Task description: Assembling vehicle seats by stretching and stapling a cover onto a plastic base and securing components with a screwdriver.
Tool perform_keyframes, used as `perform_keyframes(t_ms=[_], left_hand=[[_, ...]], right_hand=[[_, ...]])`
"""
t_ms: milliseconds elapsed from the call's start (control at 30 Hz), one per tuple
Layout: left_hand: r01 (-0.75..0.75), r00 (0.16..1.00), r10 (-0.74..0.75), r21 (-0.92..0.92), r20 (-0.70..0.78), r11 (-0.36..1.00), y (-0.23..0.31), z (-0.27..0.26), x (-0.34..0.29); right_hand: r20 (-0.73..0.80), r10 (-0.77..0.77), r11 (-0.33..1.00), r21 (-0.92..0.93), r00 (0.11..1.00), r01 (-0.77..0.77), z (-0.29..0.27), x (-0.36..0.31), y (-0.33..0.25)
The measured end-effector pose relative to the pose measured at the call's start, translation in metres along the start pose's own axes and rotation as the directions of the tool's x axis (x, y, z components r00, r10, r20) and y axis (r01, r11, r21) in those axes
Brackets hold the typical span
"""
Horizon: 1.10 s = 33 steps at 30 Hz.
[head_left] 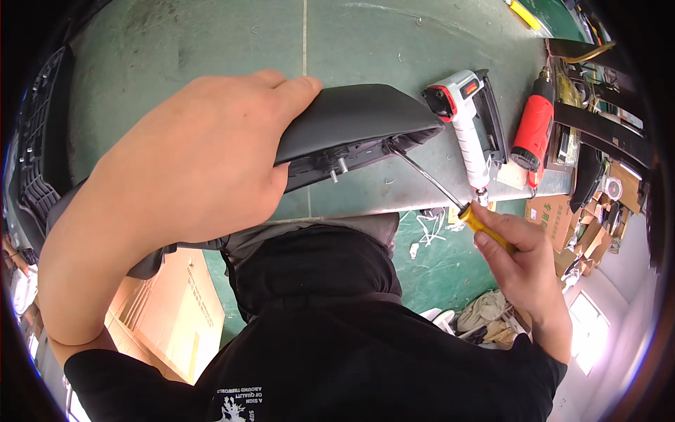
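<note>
The left hand (pixel 197 162) is curling around the black pad (pixel 362 112), holding it over the worktop (pixel 204 39) near its front edge. The right hand (pixel 524 257) is pinching the screwdriver (pixel 475 220) by its yellow handle. The tip is poking under the pad's right end. This seems to be a prying step, now needing a still pad and gentle pushing.

A white gun-shaped tool (pixel 470 137) with red and black parts is lying on the green tabletop (pixel 211 42). A red tool (pixel 534 121) is resting to its right. A yellow thing (pixel 524 14) is showing at the top right. A big brown box (pixel 193 306) is sitting at the lower left. White scraps (pixel 431 226) are lying on the green floor (pixel 439 271).
</note>
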<state>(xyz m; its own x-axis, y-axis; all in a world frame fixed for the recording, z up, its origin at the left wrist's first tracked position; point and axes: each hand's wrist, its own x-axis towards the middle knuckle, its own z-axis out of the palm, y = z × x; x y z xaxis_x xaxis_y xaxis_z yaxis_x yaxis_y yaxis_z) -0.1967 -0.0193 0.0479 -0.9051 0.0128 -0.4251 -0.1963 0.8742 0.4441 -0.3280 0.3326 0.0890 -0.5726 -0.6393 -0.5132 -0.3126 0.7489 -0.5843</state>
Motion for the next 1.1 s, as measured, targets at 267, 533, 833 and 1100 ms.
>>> perform_keyframes(t_ms=[267,533,833,1100], left_hand=[[-0.096,0.973,0.123,-0.143,0.197,0.985,-0.036,-0.027,0.045],[-0.083,0.968,0.138,-0.251,0.210,0.964,-0.035,-0.028,0.046],[-0.119,0.988,0.136,-0.210,0.067,0.970,-0.024,-0.017,0.027],[-0.061,0.987,0.083,-0.150,0.141,0.987,-0.018,-0.022,0.025]], right_hand=[[0.001,-0.581,0.564,-0.721,0.814,0.403,0.037,0.004,0.061],[-0.324,-0.460,0.879,-0.036,0.826,0.476,0.096,0.005,0.111],[-0.197,-0.221,0.967,0.079,0.955,0.241,0.055,-0.014,0.051],[0.014,0.076,0.722,0.689,0.997,-0.065,0.087,-0.006,0.099]])
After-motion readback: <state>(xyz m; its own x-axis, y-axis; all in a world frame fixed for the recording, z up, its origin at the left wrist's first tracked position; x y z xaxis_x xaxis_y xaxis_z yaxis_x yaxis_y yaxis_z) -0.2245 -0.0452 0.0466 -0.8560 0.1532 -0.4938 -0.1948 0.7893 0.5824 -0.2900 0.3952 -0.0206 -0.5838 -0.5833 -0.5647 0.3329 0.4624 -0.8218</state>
